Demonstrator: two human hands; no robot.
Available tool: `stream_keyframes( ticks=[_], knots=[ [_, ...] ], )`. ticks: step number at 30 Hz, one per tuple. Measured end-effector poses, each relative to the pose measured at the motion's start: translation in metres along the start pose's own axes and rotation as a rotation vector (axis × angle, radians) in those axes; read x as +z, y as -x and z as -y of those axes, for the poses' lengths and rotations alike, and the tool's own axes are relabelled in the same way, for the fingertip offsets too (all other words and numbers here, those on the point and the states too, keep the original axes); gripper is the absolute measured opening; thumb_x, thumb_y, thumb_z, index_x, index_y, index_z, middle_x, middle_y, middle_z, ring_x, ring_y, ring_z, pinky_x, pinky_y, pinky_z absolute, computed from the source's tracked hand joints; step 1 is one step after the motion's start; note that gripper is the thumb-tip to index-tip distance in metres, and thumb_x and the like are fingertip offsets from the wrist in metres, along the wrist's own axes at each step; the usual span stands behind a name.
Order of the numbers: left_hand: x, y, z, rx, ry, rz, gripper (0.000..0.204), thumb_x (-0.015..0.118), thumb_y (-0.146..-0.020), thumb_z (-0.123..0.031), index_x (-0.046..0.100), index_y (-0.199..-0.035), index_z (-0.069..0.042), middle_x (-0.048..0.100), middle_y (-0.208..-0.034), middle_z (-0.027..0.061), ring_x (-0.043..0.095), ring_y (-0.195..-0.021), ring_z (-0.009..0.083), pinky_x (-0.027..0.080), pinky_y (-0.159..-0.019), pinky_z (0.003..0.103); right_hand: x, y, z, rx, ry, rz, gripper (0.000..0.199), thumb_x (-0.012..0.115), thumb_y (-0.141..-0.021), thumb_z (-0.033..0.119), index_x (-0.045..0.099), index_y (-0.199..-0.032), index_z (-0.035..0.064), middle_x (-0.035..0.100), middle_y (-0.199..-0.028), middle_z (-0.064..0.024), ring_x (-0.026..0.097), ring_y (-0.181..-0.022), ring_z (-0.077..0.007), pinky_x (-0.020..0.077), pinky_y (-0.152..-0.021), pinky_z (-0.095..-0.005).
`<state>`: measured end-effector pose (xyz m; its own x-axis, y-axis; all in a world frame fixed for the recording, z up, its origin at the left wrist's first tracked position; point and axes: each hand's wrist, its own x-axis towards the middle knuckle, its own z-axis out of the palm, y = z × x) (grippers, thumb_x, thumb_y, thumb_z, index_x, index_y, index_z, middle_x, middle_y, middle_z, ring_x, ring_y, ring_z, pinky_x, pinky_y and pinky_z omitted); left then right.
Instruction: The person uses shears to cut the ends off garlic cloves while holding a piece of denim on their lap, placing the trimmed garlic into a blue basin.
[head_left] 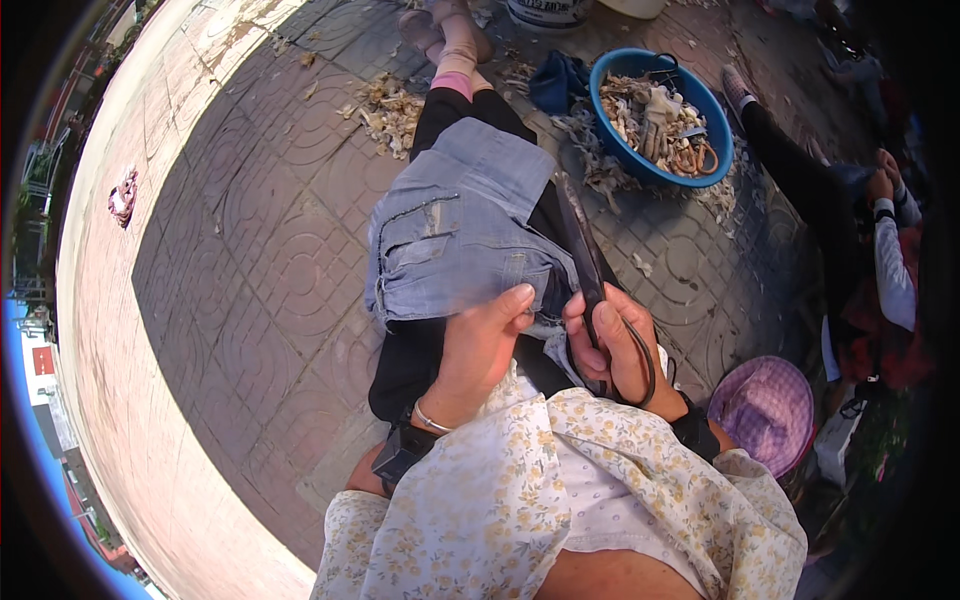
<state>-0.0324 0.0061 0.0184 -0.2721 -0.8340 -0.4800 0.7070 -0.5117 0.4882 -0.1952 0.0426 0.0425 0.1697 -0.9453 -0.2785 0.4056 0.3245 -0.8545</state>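
Note:
My right hand [622, 350] grips a pair of long dark scissors [583, 235], blades pointing away from me and a thin loop handle curving by my palm. My left hand [475, 345] is closed, thumb laid over curled fingers; anything between them is hidden. It rests just above a folded piece of light blue denim [450, 235] with frayed edges, spread over my lap and black trousers. The scissors lie along the denim's right edge. The two hands are close together but apart.
A blue basin [722, 150] holding pale scraps and a glove stands ahead to the right, beside a dark blue cloth [556, 82]. Scraps [388, 112] litter the patterned paving. A purple checked hat [765, 412] lies at right. Another person [890, 250] sits at far right.

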Motion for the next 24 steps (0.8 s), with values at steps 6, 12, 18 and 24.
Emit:
stream_keyframes(
  ticks=[6, 12, 18, 24],
  knots=[
    [-0.012, -0.010, -0.022, 0.068, 0.072, 0.076, 0.010, 0.061, -0.083, 0.000, 0.060, -0.092, -0.006, 0.060, -0.080, 0.0039, 0.049, -0.063, 0.0104, 0.038, -0.058, 0.026, 0.000, -0.019, 0.026, 0.023, -0.159, 0.045, 0.048, 0.044, -0.095, 0.049, 0.050, -0.101, 0.0014, 0.049, -0.083, -0.0040, 0.034, -0.047, -0.0022, 0.0255, -0.036, -0.0171],
    [-0.019, -0.013, -0.018, -0.047, 0.170, 0.041, 0.005, 0.061, -0.084, -0.004, 0.060, -0.089, -0.003, 0.060, -0.077, 0.0048, 0.048, -0.060, 0.0113, 0.039, -0.059, 0.026, -0.013, 0.012, 0.016, 0.314, -0.094, 0.283, 0.043, 0.048, -0.095, 0.042, 0.055, -0.102, 0.0001, 0.048, -0.069, -0.0007, 0.035, -0.048, -0.0018, 0.0242, -0.040, -0.0173],
    [-0.031, -0.019, -0.013, -0.062, 0.229, 0.068, 0.004, 0.060, -0.084, -0.005, 0.059, -0.087, -0.002, 0.061, -0.077, 0.0067, 0.049, -0.059, 0.0123, 0.039, -0.059, 0.026, -0.022, 0.022, 0.013, 0.354, -0.100, 0.305, 0.044, 0.048, -0.095, 0.043, 0.055, -0.101, -0.0001, 0.047, -0.067, 0.0014, 0.035, -0.048, -0.0008, 0.0235, -0.041, -0.0168],
    [-0.029, -0.018, -0.013, -0.060, 0.217, 0.056, 0.005, 0.060, -0.084, -0.005, 0.059, -0.088, -0.002, 0.062, -0.078, 0.0073, 0.049, -0.059, 0.0123, 0.040, -0.059, 0.026, -0.023, 0.022, 0.014, 0.352, -0.083, 0.329, 0.044, 0.047, -0.095, 0.043, 0.056, -0.100, 0.0000, 0.047, -0.066, 0.0019, 0.035, -0.048, -0.0003, 0.0232, -0.040, -0.0167]
  ],
)
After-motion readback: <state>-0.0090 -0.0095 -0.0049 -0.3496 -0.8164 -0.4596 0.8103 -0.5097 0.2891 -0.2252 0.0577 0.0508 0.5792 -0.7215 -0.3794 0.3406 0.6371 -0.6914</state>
